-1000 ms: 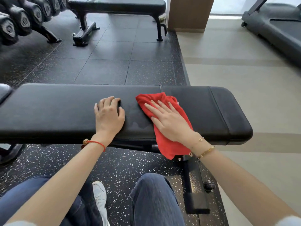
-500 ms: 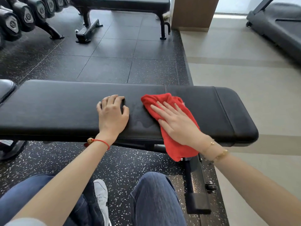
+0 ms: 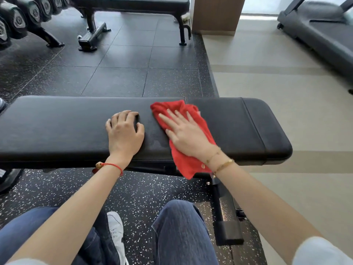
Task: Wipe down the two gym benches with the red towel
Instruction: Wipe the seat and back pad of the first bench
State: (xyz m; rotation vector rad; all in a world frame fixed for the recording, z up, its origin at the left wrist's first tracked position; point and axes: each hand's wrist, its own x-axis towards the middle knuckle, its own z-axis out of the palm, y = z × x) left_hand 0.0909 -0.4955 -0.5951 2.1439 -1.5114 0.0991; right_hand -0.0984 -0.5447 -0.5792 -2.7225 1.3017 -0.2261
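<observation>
Four straight, spread right hand (image 3: 188, 136) fingers (image 3: 168, 119) flat atop red towel (image 3: 183, 161) on bench (image 3: 57, 127).

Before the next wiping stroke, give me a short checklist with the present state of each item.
1. Red cloth towel flat on the near black padded bench: ok, one end hangs over the front edge.
2. Right hand pressing the towel with straight fingers: ok.
3. Left hand resting on the pad, clear of the towel: ok.
4. Pad surface right of the towel unobstructed: ok.
5. Far black bench wiped: cannot tell.
</observation>
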